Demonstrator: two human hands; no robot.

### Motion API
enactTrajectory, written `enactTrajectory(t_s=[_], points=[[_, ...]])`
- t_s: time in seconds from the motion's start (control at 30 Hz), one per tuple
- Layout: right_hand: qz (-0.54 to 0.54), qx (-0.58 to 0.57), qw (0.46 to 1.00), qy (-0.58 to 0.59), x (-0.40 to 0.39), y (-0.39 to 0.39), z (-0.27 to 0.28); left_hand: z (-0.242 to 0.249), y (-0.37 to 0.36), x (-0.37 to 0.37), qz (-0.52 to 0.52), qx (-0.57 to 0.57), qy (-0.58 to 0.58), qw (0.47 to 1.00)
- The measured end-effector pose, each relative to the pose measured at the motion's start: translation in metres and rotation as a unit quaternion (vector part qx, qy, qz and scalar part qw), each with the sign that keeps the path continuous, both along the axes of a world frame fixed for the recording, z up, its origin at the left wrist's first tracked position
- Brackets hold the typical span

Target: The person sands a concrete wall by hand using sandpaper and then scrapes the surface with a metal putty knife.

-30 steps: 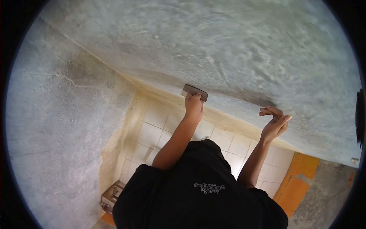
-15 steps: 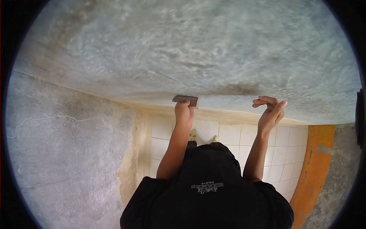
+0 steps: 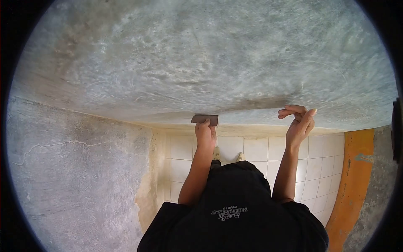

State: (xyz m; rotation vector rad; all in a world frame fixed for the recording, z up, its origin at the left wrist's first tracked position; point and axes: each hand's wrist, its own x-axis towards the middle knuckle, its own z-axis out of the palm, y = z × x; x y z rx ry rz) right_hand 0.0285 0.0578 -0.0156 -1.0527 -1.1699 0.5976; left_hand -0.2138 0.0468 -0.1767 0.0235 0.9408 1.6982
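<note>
A piece of brown sandpaper (image 3: 210, 119) is pinched in my left hand (image 3: 205, 133), thumb on its near face. Its far side is turned toward the grey-blue wall (image 3: 210, 63), low in view, though actual contact is hard to make out. To the right, my right hand (image 3: 299, 124) is raised close to the same wall, holding nothing. Its fingers are loosely bent and apart, with the thumb sticking out. A dark smudge (image 3: 268, 102) marks the wall between the two hands.
A second grey wall (image 3: 79, 168) with a crack and peeled patches meets this one at the left corner. White floor tiles (image 3: 231, 147) lie below, where my feet (image 3: 216, 153) partly show. An orange painted strip (image 3: 357, 168) runs down the right side.
My left hand and the sandpaper have shifted slightly down, and the sheet sits more level. My right hand has barely moved. The whole view has tilted a little.
</note>
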Motion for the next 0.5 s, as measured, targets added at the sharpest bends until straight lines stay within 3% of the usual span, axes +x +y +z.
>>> enactTrajectory(t_s=[0.17,0.47,0.5], points=[[0.002,-0.015,1.0,-0.005,0.011,0.008,-0.006,0.063,-0.013,0.019,-0.007,-0.002,0.038,0.999],[0.021,-0.045,0.999,0.017,0.016,0.019,-0.006,0.003,-0.003,0.012,-0.022,-0.009,0.025,0.999],[0.024,-0.048,0.998,0.022,0.017,0.019,-0.006,0.014,-0.002,0.012,-0.034,0.006,0.028,0.999]])
